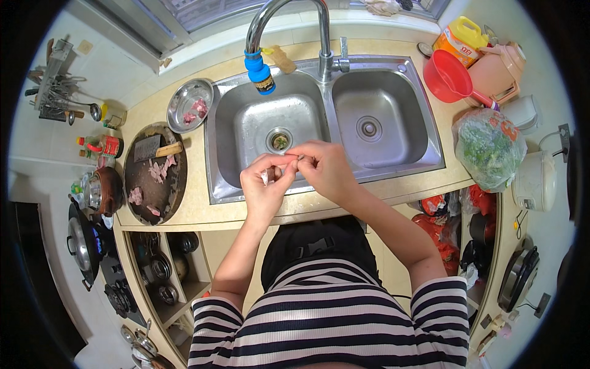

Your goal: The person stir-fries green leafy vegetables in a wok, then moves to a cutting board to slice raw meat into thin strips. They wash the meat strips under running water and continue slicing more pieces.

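Note:
Over the front of the left sink basin (226,138), my left hand (265,189) and my right hand (328,168) meet at the fingertips. A small whitish piece (264,177), possibly a garlic clove, shows between the curled fingers of my left hand. My right thumb and index finger pinch a tiny dark bit (301,157), too small to name. Below the hands' far side, the drain strainer (279,140) holds some green scraps.
A chrome faucet (325,37) with a blue filter nozzle (259,71) arches over the basin. Left are a metal bowl (177,99) of meat and a round chopping board (138,177) with a cleaver (148,147). A red dipper (447,76) and bagged greens (488,150) stand right.

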A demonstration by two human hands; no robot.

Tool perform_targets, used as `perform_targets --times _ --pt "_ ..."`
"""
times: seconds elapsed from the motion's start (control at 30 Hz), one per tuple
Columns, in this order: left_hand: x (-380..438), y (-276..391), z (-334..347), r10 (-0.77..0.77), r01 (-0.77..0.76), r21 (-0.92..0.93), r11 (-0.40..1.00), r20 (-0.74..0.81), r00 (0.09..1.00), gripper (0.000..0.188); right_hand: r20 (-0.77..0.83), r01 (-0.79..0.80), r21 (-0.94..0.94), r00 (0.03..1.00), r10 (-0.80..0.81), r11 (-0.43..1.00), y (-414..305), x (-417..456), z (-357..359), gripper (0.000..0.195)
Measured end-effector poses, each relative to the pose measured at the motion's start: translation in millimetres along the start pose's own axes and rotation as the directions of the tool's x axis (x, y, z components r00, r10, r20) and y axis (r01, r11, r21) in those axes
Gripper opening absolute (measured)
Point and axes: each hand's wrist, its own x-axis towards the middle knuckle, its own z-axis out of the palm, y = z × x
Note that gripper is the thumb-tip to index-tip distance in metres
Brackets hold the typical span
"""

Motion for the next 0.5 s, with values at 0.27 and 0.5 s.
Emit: perform_targets --times 0.27,0.5 --pt "2 4 -4 -0.092 0.087 -0.113 0.99 -0.033 0.995 0.006 0.083 -0.077 0.184 0.995 0.062 0.98 -6 -1 -8 0.025" --pt "1 11 -3 0.062 -0.061 0.028 0.998 -0.038 0.997 0.011 0.151 -0.118 0.135 0.984 0.097 0.984 -13 2 -12 0.029"
